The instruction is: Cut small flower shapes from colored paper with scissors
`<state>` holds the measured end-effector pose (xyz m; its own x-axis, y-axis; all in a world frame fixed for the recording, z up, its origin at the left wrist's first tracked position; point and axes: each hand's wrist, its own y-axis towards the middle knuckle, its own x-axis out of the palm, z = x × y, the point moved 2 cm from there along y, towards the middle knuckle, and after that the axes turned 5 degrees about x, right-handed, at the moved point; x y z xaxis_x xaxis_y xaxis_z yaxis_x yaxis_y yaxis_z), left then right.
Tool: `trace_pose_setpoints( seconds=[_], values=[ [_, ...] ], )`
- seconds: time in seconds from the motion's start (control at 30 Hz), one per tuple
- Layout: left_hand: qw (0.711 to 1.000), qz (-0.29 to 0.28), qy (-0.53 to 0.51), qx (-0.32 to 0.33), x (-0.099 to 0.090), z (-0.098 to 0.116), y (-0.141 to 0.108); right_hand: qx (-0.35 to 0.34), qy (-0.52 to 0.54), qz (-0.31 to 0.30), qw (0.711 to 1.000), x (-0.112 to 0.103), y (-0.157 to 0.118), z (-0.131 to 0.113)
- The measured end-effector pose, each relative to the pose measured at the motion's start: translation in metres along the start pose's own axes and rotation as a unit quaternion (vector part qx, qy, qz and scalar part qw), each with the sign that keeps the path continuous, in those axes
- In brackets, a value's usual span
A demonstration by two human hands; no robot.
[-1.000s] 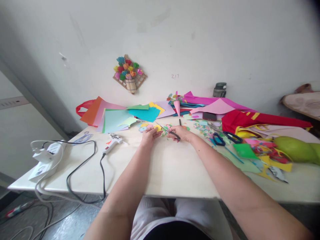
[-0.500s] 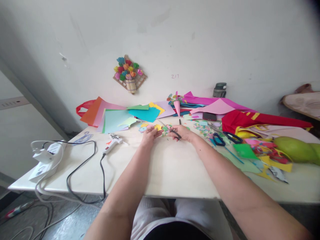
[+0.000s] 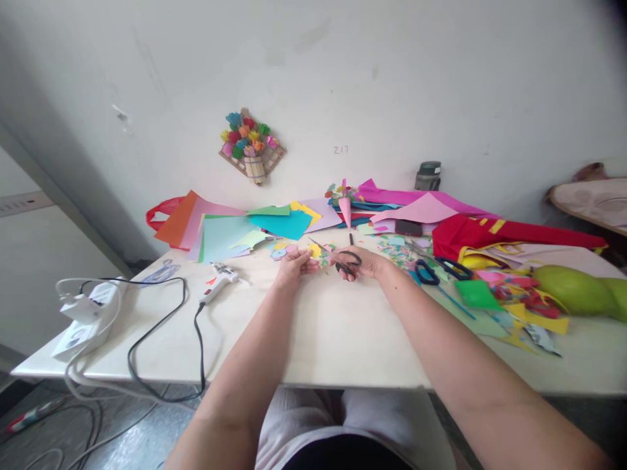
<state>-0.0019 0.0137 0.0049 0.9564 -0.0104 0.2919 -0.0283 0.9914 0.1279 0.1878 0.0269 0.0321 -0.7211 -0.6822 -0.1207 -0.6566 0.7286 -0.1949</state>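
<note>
Scissors (image 3: 349,253): grasped in the right hand (image 3: 366,262), handles among the fingers, point directed leftward and away from the body; I judge this keeps the edge workable and clear of the torso. I cannot tell whether the blades are parted.
Yellow paper piece (image 3: 315,250): at the fingertips of the left hand (image 3: 292,264), which appears to be pinching it, near the blade; presumably presented there to steady it. Contact with the blade cannot be confirmed from my remote post.
Paper scraps (image 3: 392,251): small, mixed colours, strewn beyond and right of the hands, plausibly where they fell.
Paper sheets (image 3: 281,223): overlapped toward the wall, probably to leave the near area free for the forearms.
Glue gun (image 3: 219,287): lying on the left, its black cord looping near the power strip (image 3: 81,333); I take that side to be chosen for the socket.
Blue-handled scissors (image 3: 427,272): resting on the right, not held.
Tabletop (image 3: 347,326): pale, plain, bare nearest the body.
Room: pale wall (image 3: 392,78) carrying a flower ornament (image 3: 253,147); greyish, shiny floor (image 3: 127,424) with cables.
</note>
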Motion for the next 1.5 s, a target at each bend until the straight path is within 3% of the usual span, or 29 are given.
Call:
trace_pose_setpoints(
  seconds=[0.2,0.47,0.73,0.93,1.1,1.3,1.5],
  values=[
    [0.997,0.004,-0.068,0.030,0.004,0.004,0.001,-0.011,0.005,-0.007,1.000,-0.002,-0.002,-0.001],
    [0.994,0.042,-0.058,0.087,-0.002,-0.001,0.006,0.004,0.012,-0.004,1.000,-0.004,-0.003,0.001],
    [0.994,0.011,-0.086,0.072,-0.001,-0.002,0.006,0.020,0.014,0.002,1.000,-0.008,-0.003,0.001],
    [0.994,0.008,-0.095,0.056,0.002,0.001,0.001,-0.047,0.068,0.066,0.994,-0.009,0.006,0.002],
    [0.999,-0.004,-0.040,0.025,0.003,0.003,-0.002,-0.108,0.108,0.144,0.978,-0.009,0.017,0.004],
    [0.999,-0.032,0.024,0.034,0.001,0.001,-0.001,-0.115,0.119,0.212,0.963,-0.002,0.021,0.003],
    [0.997,-0.053,0.044,0.030,0.002,-0.001,-0.002,-0.110,0.126,0.240,0.956,0.007,0.018,-0.003]
  ],
)
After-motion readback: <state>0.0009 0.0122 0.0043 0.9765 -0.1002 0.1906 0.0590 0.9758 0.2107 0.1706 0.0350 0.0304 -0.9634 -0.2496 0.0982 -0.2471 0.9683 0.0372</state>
